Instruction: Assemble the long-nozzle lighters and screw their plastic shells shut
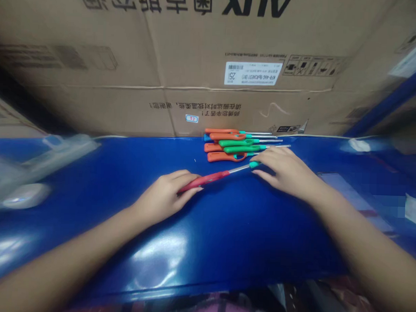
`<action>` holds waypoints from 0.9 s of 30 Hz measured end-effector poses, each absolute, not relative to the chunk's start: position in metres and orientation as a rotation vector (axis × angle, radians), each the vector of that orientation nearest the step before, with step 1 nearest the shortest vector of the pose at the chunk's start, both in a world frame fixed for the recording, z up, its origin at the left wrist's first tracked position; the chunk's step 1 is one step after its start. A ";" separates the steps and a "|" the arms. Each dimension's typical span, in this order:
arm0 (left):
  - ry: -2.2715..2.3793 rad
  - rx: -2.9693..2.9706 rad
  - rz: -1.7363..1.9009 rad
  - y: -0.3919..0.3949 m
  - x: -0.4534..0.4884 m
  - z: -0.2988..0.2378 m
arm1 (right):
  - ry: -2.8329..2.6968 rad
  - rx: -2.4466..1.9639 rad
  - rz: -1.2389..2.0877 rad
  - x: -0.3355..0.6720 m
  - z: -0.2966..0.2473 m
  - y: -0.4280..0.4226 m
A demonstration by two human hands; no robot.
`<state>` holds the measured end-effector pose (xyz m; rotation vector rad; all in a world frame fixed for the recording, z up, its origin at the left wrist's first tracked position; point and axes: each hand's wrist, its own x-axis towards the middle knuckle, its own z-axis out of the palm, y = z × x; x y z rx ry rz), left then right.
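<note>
A red long-nosed lighter (212,178) is stretched between my two hands above the blue surface. My left hand (167,191) is closed round the rear of its red handle. At the other end of the metal tube, a teal piece (254,164) sits between the thumb and fingers of my right hand (279,165). Just beyond lies a pile of several similar lighters, among them an orange lighter (221,156) and a green lighter (234,143). Their metal tubes point right, and my right fingers cover some of the tips.
A large cardboard box (129,71) stands behind the blue shelf (205,233). Clear plastic packaging (58,155) and a roll of tape (27,195) lie at left, blurred. To the right a phone-like flat object (346,192) lies partly behind my right forearm.
</note>
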<state>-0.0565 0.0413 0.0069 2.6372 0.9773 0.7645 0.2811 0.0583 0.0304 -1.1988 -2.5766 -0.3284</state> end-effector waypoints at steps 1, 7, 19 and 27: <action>0.976 2.634 0.758 0.041 -0.057 0.007 | -2.570 -1.171 -0.297 0.282 0.030 0.059; 0.938 2.606 0.718 0.036 -0.054 0.007 | -2.593 -0.933 -0.162 0.267 0.027 0.053; 0.961 2.193 0.596 0.020 -0.040 0.015 | -2.590 -0.629 -0.287 0.237 0.013 0.028; 0.860 2.348 0.630 0.011 -0.041 0.016 | -2.646 -0.649 -0.213 0.234 0.015 0.021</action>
